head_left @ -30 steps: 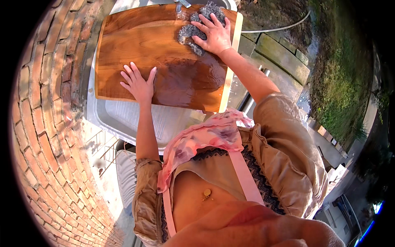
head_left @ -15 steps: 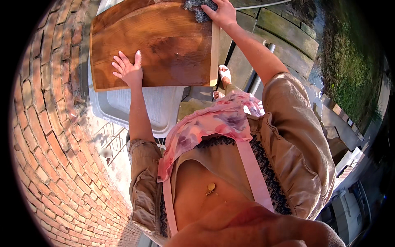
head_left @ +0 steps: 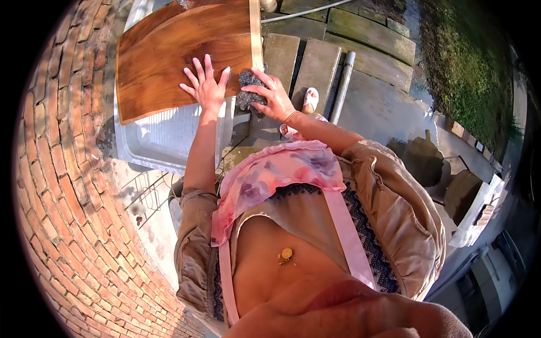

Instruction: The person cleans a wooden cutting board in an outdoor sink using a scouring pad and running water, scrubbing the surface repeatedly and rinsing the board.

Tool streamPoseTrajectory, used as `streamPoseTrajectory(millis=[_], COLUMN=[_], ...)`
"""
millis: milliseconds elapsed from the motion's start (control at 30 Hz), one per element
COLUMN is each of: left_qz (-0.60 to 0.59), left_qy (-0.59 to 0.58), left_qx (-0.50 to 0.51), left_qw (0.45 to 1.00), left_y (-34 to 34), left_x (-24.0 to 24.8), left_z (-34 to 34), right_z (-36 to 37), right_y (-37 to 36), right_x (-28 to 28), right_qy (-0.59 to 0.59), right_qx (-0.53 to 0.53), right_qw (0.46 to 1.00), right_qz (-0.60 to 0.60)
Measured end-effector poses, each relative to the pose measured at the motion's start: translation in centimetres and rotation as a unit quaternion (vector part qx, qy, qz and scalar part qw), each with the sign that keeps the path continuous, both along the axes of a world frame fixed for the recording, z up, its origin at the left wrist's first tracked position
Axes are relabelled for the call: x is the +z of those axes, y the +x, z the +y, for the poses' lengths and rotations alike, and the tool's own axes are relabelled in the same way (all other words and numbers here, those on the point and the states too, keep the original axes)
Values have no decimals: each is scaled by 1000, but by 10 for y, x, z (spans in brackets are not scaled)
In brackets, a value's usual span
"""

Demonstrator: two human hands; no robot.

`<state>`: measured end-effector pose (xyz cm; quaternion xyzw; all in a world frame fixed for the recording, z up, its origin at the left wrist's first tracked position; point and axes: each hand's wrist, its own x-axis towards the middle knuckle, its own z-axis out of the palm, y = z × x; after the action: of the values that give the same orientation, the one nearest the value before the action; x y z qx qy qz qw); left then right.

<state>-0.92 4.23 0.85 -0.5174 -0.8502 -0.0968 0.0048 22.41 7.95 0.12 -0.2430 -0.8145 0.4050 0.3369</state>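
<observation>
A wet brown wooden board with a pale edge strip lies across a grey-white washing sink with a ribbed slope. My left hand rests on the board near its front right part, fingers spread and nothing held. At the board's near right corner, my right hand grips a dark grey steel wool scourer, its fingers curled over it. The scourer sits against the end of the pale strip.
A brick wall runs along the left. To the right are stone slabs, a metal pipe and a grassy strip. A wire rack stands near the wall, and a thin hose crosses the far slabs.
My right hand has drawn the scourer from the board's far right side to its near right corner. The board has turned and shifted left; my left hand sits nearer its right edge.
</observation>
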Motion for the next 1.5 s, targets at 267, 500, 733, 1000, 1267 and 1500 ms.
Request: streamPoseTrajectory(millis=[267, 500, 733, 1000, 1267, 1500], left_qz=[-19, 10, 35, -42, -21, 139], left_qy=[38, 11, 69, 66, 72, -10], left_qx=[-178, -408, 82, -138, -407, 289], left_qw=[983, 913, 994, 987, 910, 947], left_y=[45, 44, -143, -17, -75, -315], left_x=[0, 15, -4, 22, 21, 9], left_z=[19, 181, 153, 154, 213, 98], right_z=[107, 192, 259, 305, 321, 320], right_y=[94, 193, 255, 241, 212, 214], right_x=[-25, -44, -52, -61, -55, -44], right_qy=[-61, -151, -179, -130, -134, -176], right_qx=[-126, -260, -290, -261, -229, -239], right_qw=[989, 949, 934, 939, 952, 938], right_qz=[-55, -97, -106, -180, -152, -178])
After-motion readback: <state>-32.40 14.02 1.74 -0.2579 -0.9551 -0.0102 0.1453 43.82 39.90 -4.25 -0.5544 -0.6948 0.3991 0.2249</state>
